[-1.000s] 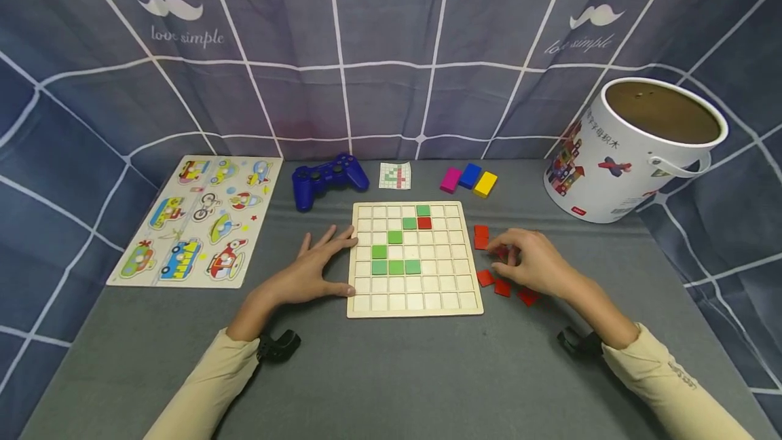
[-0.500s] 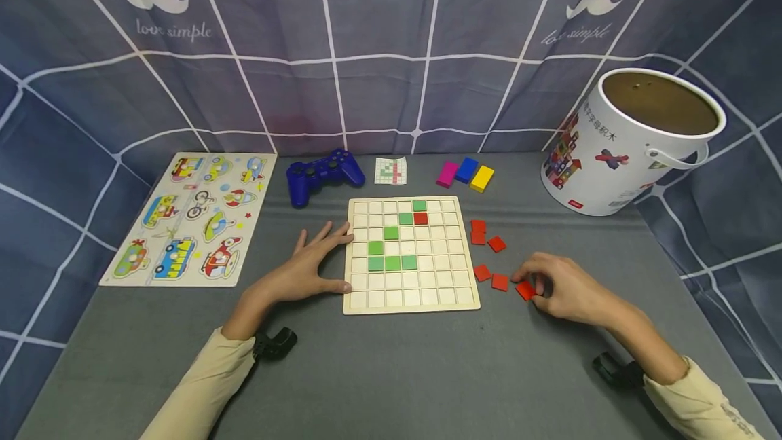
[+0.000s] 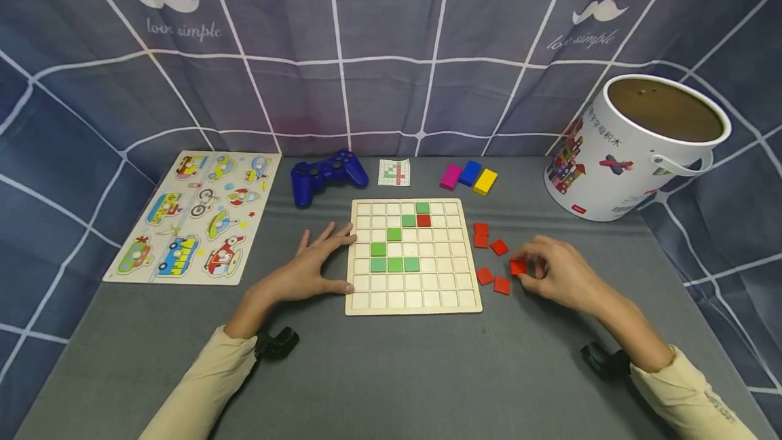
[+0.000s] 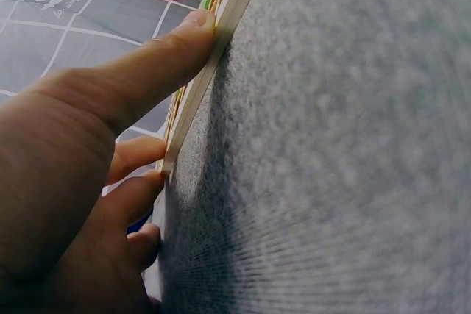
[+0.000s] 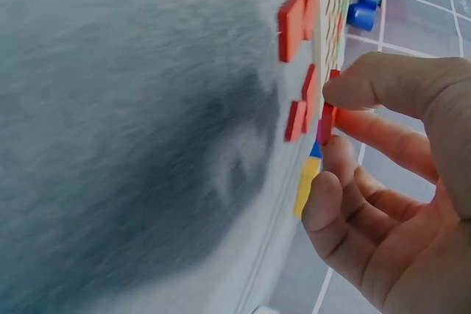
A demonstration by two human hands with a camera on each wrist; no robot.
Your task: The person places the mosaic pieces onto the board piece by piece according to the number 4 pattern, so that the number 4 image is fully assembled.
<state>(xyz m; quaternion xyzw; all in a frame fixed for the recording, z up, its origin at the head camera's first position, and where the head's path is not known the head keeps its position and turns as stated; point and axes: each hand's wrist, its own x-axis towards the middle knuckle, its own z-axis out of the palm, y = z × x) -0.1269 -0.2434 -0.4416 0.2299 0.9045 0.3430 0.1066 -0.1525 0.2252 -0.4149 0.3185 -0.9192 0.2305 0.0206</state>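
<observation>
At the far left of the grey worktop [image 3: 391, 372] lies a vehicle puzzle board [image 3: 194, 217], with a blue game controller [image 3: 327, 175] to its right at the far edge. The left hand [image 3: 308, 269] rests flat on the worktop, its fingers [image 4: 158, 56] straight and spread, holding nothing; the thumb and fingertips touch the left edge of the wooden grid board [image 3: 413, 256]. That board carries five green tiles [image 3: 395, 265] and one red tile in its cells. Beyond it lie a small pattern card [image 3: 394, 173] and three coloured blocks [image 3: 468, 178]. Just right of the board, loose red tiles [image 3: 493, 282] lie scattered on the worktop. Among them the right hand [image 3: 559, 275] pinches a red tile [image 3: 518, 267] between thumb and curled fingers [image 5: 386, 90], just right of the board's right edge. Far right stands a white bucket [image 3: 629, 155].
</observation>
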